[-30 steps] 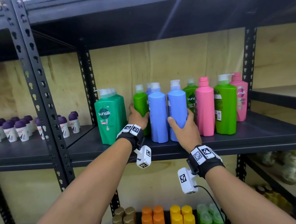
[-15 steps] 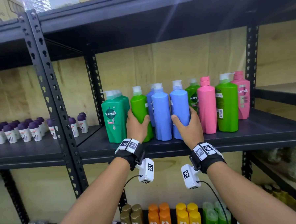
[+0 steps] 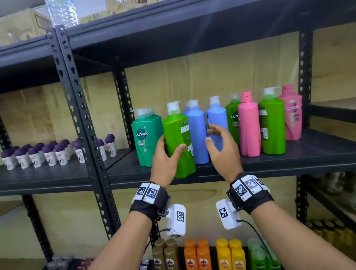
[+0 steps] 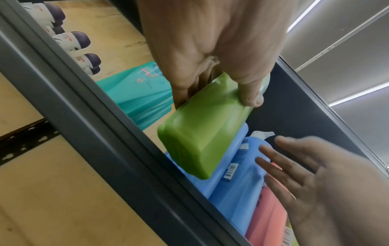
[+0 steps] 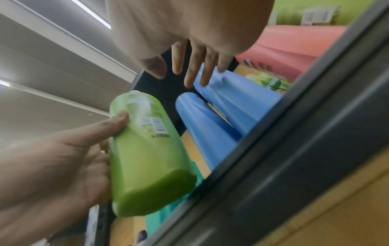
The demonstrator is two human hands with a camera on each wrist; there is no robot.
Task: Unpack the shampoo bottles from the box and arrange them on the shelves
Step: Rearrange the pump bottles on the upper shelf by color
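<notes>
My left hand (image 3: 167, 154) grips a light green shampoo bottle (image 3: 179, 143) by its lower body, thumb in front, and holds it off the black shelf (image 3: 298, 159), out past the front edge. The same green bottle (image 4: 202, 133) shows from below in the left wrist view, and as the green bottle (image 5: 145, 158) in the right wrist view. My right hand (image 3: 218, 143) hovers with fingers spread in front of two blue bottles (image 3: 199, 133), holding nothing. On the shelf stand a teal bottle (image 3: 144, 138), further green bottles (image 3: 272, 125) and pink bottles (image 3: 249, 129).
Small purple-capped roll-on bottles (image 3: 48, 154) fill the neighbouring shelf on the left, behind a black upright post (image 3: 84, 127). The shelf below holds brown, orange, yellow and green bottles (image 3: 202, 259). Cardboard boxes (image 3: 14, 27) sit on the top shelf. Bare shelf board lies right of the pink bottles.
My left hand has pulled the light green bottle forward off the shelf. My right hand has let go of the blue bottle and opened, drawing back a little.
</notes>
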